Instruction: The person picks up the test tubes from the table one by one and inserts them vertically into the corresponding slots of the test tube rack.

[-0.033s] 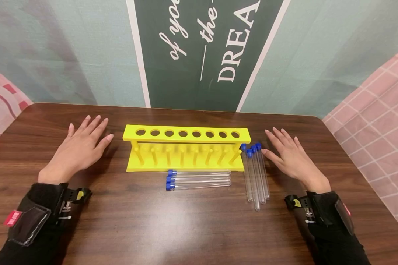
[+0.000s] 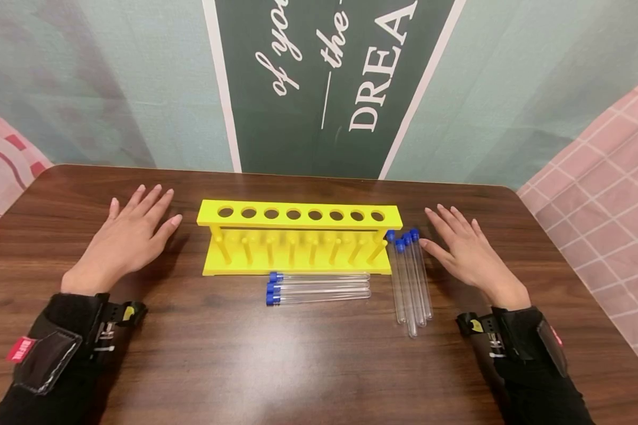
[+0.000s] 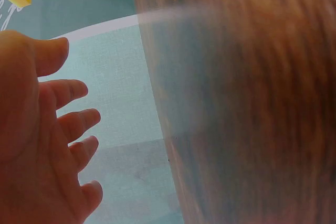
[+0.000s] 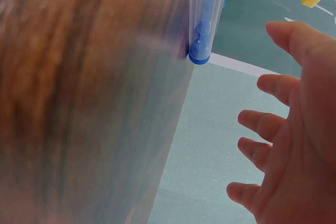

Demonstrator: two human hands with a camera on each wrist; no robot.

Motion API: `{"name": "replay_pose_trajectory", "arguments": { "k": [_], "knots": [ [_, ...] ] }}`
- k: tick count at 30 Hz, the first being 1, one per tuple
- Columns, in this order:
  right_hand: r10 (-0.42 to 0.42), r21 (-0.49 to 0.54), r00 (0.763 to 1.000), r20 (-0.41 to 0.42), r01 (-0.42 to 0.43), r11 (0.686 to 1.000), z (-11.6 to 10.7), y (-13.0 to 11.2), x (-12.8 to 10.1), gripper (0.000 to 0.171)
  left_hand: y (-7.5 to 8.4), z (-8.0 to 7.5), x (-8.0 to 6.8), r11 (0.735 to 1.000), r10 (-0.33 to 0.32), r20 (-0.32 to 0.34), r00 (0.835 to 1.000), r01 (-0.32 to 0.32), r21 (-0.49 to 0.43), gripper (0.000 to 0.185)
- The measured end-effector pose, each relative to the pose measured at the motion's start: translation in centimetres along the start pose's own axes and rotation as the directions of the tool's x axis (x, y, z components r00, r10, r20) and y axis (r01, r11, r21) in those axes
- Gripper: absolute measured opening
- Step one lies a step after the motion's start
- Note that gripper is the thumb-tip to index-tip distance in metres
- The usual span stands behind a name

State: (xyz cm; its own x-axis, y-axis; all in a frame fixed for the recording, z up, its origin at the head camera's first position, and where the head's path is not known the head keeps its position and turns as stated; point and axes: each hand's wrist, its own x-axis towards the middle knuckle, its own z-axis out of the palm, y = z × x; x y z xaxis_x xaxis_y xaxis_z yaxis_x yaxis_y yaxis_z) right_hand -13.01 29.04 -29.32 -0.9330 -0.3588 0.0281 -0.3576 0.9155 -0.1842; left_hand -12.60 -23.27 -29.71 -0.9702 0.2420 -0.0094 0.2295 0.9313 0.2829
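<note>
Test tubes w/ blue caps are laid flat on the dark wooden table (image 2: 191,366) in two bunches: three side by side just in front of the yellow rack (image 2: 299,236), caps pointing left (image 2: 319,288), and a second bunch of four (image 2: 412,280) at the rack's right end, caps pointing away from the person. That second bunch is nearest the right hand (image 2: 470,254), whose thumb tip is seen just beside the caps, prob not touching tho.

Both hands are laid palm-down on the table w/ fingers spread and straight, nothing held. Left hand (image 2: 124,239) is placed well left of the rack.

All eight holes in the rack are seen empty.

Handling, judged from looks: tubes are likely very light, stiff, clear plastic or glass (can't be told which), so treated as breakable. Smooth and round, so rolling and slipping are to be expected. A pinch w/ thumb + two fingers near the capped end is prob best, one tube at a time, since neighbours are lying in contact and could be knocked.
</note>
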Motion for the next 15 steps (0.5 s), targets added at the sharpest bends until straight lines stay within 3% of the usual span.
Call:
{"name": "replay_pose_trajectory", "arguments": {
  "k": [8, 15],
  "knots": [
    [0.002, 0.003, 1.000, 0.000, -0.002, 1.000, -0.1, -0.1, 0.0, 0.065, 0.2, -0.2, -0.1, 1.000, -0.002, 0.009, 1.000, 0.002, -0.003, 0.062],
    [0.009, -0.001, 1.000, 0.001, -0.009, 1.000, -0.1, -0.1, 0.0, 0.066, 1.4, -0.7, -0.3, 1.000, -0.002, 0.008, 1.000, 0.002, 0.012, 0.056]
  ]
}}
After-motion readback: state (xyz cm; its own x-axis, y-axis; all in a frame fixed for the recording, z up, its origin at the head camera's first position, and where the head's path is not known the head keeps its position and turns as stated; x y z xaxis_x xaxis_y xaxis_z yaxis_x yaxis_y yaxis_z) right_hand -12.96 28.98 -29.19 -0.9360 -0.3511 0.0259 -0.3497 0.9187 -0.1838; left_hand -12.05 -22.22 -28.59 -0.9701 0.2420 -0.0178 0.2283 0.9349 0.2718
